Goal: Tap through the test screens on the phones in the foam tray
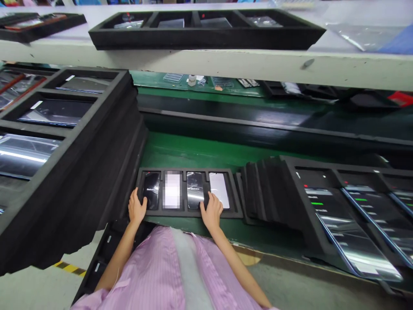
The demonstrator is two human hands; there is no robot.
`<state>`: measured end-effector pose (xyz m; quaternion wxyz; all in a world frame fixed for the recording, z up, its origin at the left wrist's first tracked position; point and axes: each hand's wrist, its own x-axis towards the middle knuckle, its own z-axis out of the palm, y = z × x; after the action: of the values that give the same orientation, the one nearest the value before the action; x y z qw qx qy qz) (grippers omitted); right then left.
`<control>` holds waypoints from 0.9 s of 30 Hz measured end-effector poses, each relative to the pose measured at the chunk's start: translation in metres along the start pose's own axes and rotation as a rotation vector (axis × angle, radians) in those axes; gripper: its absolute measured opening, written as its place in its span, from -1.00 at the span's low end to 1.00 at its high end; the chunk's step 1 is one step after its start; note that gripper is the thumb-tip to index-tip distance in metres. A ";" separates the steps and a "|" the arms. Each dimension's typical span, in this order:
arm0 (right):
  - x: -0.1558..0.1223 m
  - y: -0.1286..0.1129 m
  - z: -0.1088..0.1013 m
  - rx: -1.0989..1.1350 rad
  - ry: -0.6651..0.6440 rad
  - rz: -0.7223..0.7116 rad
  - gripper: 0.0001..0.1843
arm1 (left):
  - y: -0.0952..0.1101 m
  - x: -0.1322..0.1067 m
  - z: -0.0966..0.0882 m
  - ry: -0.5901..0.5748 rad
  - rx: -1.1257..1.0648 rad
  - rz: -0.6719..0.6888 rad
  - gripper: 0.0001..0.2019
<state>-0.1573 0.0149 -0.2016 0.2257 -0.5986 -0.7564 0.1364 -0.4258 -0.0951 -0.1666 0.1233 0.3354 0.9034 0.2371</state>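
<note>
"Where is the black rectangular foam tray [193, 213] sitting?"

"It's lying on the green counter [180, 148], right before the person. Its four compartments are holding, from the left, a glossy black-screened phone with white lettering [151, 199], a white-screened phone, partly pixelated [172, 189], another lettered black-screened phone [195, 196] and a plain white-screened phone [218, 183]."

"And the hands?"

"The left hand [137, 209] is curving partly open around the tray's left edge, thumb inward; I can't tell whether it's gripping. The right hand [212, 211] is spreading loosely open over the two right-hand phones' near ends, holding nothing."

"What's flanking the tray?"

"A tall stack of black foam trays [93, 142] is rising at left; a leaning black foam stack [274, 189] is standing at right."
</note>
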 end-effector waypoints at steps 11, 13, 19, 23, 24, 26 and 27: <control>0.012 0.045 -0.021 -0.072 0.138 0.197 -0.46 | 0.033 -0.024 0.015 -0.058 0.207 0.425 -0.60; 0.013 0.051 -0.023 -0.081 0.117 0.215 -0.45 | 0.033 -0.028 0.021 -0.149 0.230 0.556 -0.64; 0.009 0.051 -0.022 -0.069 0.138 0.199 -0.47 | 0.008 -0.032 0.033 -0.054 0.213 0.782 -0.72; -0.001 0.036 -0.020 -0.025 0.151 0.072 -0.52 | -0.001 -0.034 0.034 0.003 0.190 0.875 -0.74; -0.003 0.031 -0.019 -0.016 0.147 0.033 -0.53 | -0.001 -0.035 0.035 0.008 0.184 0.877 -0.75; -0.008 0.021 -0.016 -0.005 0.126 -0.049 -0.57 | -0.001 -0.035 0.036 0.017 0.166 0.869 -0.75; -0.010 0.017 -0.015 0.000 0.106 -0.094 -0.59 | -0.002 -0.034 0.036 0.022 0.154 0.863 -0.74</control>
<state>-0.1340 0.0080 -0.1988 0.2716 -0.5688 -0.7707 0.0936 -0.3873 -0.1063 -0.1963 -0.0223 0.6876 0.6970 0.2024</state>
